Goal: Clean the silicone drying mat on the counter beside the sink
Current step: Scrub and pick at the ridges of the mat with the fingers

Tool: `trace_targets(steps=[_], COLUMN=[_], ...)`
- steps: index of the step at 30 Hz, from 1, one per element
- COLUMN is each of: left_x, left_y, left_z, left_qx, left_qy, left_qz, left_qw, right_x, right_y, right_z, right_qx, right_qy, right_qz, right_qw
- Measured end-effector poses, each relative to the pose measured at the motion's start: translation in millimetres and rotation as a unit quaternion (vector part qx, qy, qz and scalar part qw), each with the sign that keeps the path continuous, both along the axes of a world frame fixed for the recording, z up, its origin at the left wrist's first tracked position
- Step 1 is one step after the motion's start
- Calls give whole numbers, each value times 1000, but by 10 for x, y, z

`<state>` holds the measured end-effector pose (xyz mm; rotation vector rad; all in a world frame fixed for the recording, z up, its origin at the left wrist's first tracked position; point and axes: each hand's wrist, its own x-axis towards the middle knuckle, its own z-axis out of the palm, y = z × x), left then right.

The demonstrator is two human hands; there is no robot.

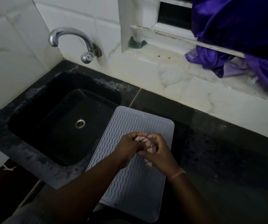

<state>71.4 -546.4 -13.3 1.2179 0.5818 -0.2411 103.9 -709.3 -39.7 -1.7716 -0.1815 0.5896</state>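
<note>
A small patterned cloth (146,147) is gripped and bunched between the left hand (129,147) and right hand (159,152), probably to be wrung or folded for wiping. Beneath them the grey silicone mat (130,180) is laid flat on the dark surface (219,159), its left edge overlapping the sink (33,126); beyond, the tap (72,42) is mounted.
</note>
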Motion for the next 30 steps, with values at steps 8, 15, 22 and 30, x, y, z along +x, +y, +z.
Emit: trace_targets(steps=[8, 15, 22, 30], left_x=[255, 497, 615, 625], left_y=[111, 316, 421, 481], left_z=[-95, -391, -298, -279], left_qx=[293, 601, 606, 609], left_qy=[-67, 80, 112, 107], left_qz=[-61, -379, -469, -487], left_qw=[952, 699, 633, 617], right_x=[486, 1075, 1072, 108], right_y=[282, 615, 652, 421], right_z=[-184, -190, -188, -115], right_qx=[-168, -445, -469, -418], right_qy=[-198, -267, -305, -317], right_qz=[23, 128, 187, 247], right_qw=[965, 845, 808, 815])
